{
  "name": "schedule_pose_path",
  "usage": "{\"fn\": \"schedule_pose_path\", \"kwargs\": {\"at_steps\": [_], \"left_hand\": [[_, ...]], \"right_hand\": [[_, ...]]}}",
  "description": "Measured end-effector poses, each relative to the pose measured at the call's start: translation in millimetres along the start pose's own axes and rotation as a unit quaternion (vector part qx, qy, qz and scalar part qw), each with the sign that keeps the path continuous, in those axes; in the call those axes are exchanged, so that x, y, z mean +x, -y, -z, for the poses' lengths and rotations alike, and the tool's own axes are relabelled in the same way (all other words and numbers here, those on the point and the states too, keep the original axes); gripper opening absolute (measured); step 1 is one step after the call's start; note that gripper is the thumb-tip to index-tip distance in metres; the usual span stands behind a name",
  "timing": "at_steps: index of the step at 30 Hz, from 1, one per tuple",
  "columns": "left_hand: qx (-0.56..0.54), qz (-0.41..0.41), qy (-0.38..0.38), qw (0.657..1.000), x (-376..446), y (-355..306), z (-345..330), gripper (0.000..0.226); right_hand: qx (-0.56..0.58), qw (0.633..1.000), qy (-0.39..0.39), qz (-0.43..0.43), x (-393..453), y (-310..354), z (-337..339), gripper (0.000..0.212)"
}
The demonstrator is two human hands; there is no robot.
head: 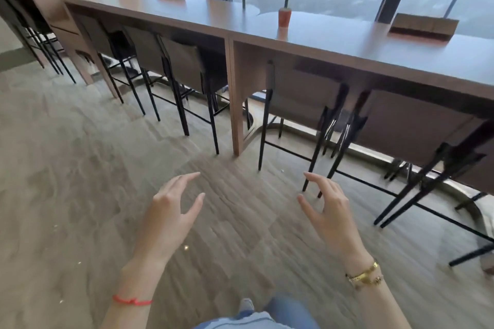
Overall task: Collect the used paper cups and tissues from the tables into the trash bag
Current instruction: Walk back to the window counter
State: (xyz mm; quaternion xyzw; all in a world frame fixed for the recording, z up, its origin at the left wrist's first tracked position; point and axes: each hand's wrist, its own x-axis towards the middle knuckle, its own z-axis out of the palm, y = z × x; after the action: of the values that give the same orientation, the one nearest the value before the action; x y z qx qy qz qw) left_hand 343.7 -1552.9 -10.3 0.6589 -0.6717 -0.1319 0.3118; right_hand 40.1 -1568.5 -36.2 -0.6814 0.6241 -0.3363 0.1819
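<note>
While each hand (171, 208) hangs spread and empty, an orange paper cup (284, 17) stands upright.

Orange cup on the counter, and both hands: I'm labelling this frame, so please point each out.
orange cup (284, 17), head view, middle of its side.
left hand (171, 212), head view, back of hand.
right hand (331, 212), head view, back of hand.

Empty left hand (171, 211), empty right hand (327, 208), orange paper cup (284, 17) on counter table (347, 43)

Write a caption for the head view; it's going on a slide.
Both empty hands, left hand and right hand, open above the floor, facing an orange paper cup on the long brown wooden counter.
</note>
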Motion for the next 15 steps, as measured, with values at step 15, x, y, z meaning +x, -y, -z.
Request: {"fn": "schedule_pose_path", "kwargs": {"at_steps": [15], "left_hand": [[0.004, -0.024, 0.027, 0.999, 319, 17, -102, 0.039]], "right_hand": [[-0.014, 1.000, -0.013, -0.020, 306, -75, -53, 0.049]]}}
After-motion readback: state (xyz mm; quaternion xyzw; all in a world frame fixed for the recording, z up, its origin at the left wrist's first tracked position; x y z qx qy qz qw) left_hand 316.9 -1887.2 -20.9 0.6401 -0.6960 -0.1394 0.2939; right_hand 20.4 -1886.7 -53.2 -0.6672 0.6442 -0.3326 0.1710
